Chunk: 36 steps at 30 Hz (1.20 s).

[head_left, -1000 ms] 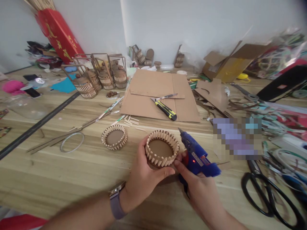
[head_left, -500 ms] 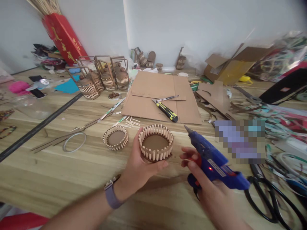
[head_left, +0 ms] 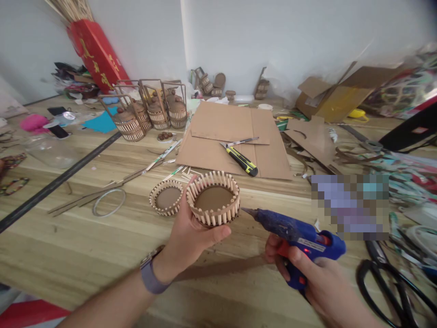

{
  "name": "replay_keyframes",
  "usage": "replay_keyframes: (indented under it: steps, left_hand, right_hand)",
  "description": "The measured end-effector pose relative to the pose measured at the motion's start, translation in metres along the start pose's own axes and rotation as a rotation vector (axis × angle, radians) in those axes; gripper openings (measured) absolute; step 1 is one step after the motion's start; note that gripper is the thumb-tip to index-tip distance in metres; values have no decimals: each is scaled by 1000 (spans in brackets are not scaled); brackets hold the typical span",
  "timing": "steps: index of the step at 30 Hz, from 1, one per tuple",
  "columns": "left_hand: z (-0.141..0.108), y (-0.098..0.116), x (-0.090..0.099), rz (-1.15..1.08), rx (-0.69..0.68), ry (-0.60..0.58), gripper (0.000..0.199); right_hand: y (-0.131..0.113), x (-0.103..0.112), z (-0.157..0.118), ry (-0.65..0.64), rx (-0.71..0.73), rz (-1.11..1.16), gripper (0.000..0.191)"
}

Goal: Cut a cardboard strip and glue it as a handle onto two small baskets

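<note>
My left hand [head_left: 196, 241], wearing a watch with a purple-grey band, grips a small round basket [head_left: 213, 198] from its left and underside. Short pale sticks ring its brown base, with a dark band around them. My right hand [head_left: 314, 273] is wrapped round a blue hot glue gun [head_left: 290, 225], whose small light glows red. The glue gun's nozzle points left, close to the basket's right wall; whether it touches I cannot tell. A brown strip [head_left: 228, 266] runs below the basket to my right fingers. A similar smaller basket [head_left: 166, 198] stands on the table to the left.
Cardboard sheets [head_left: 205, 155] bear a yellow-black utility knife [head_left: 241, 159]. Large black scissors [head_left: 385, 278] lie at the right. Finished baskets with tall handles [head_left: 160, 114] stand behind, left of centre. A metal ring [head_left: 109, 202] and a long dark bar [head_left: 61, 177] lie left.
The glue gun has swung to a flatter angle and its nozzle has come near the basket. My left hand has moved the basket slightly left and up, tilting it.
</note>
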<state>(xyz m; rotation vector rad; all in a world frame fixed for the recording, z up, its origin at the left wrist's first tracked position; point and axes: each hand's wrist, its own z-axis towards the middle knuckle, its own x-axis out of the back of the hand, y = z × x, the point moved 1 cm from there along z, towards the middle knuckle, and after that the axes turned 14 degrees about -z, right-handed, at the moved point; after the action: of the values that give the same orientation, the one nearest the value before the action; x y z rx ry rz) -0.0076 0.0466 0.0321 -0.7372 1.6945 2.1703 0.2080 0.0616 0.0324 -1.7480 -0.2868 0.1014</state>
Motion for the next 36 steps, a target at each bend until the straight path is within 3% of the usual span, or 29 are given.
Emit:
replay_keyframes:
  steps: [17, 31, 36]
  left_hand:
    - [0, 2, -1, 14, 4, -10, 106]
    - [-3, 7, -1, 153, 26, -38, 117]
    - [-4, 10, 2, 184, -11, -67, 120]
  right_hand:
    - [-4, 0, 2, -23, -60, -52, 55]
    - [-2, 8, 2, -103, -30, -75, 57]
    - [-3, 9, -1, -57, -35, -106, 58]
